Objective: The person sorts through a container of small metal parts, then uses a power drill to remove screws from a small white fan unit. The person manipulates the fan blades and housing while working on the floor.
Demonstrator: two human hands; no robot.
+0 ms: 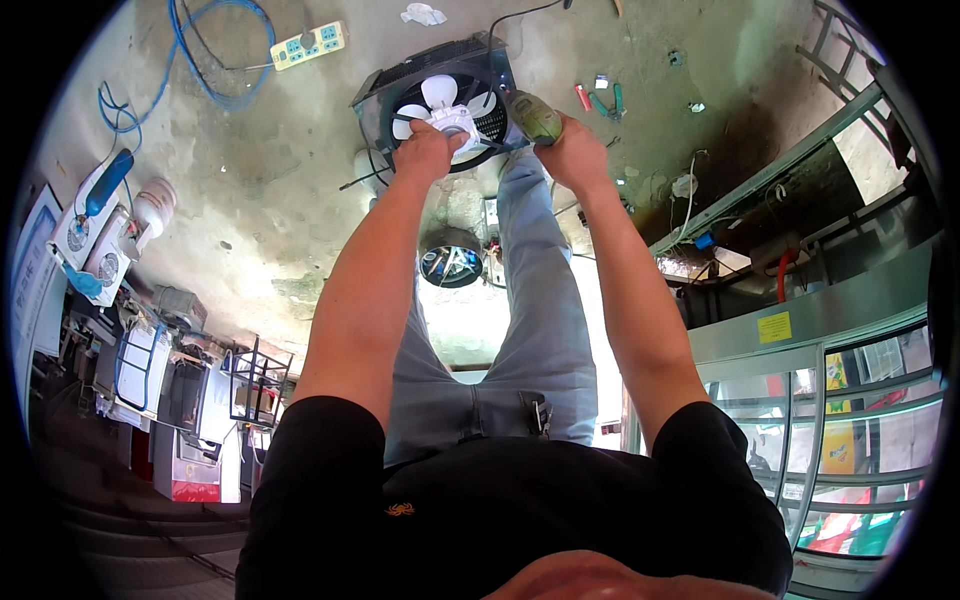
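Observation:
In front of my feet a black finned unit (380, 85) holds a fan with white blades (438, 92) and a white central housing (455, 122). My left hand (424, 152) has its fingers closed on that white housing at the unit's near side. My right hand (572, 152) grips an olive-green power drill (535, 116), whose front end points toward the upper right part of the fan unit. A black cable runs up from near the drill. What the drill's tip touches is too small to tell.
Blue hose (225, 100), a power strip (305, 45) and small tools (616, 98) lie on the concrete floor (280, 190). A bucket of parts (450, 262) sits between my legs. Appliances (190, 390) stand at left, a glass display case (860, 440) and metal counter at right.

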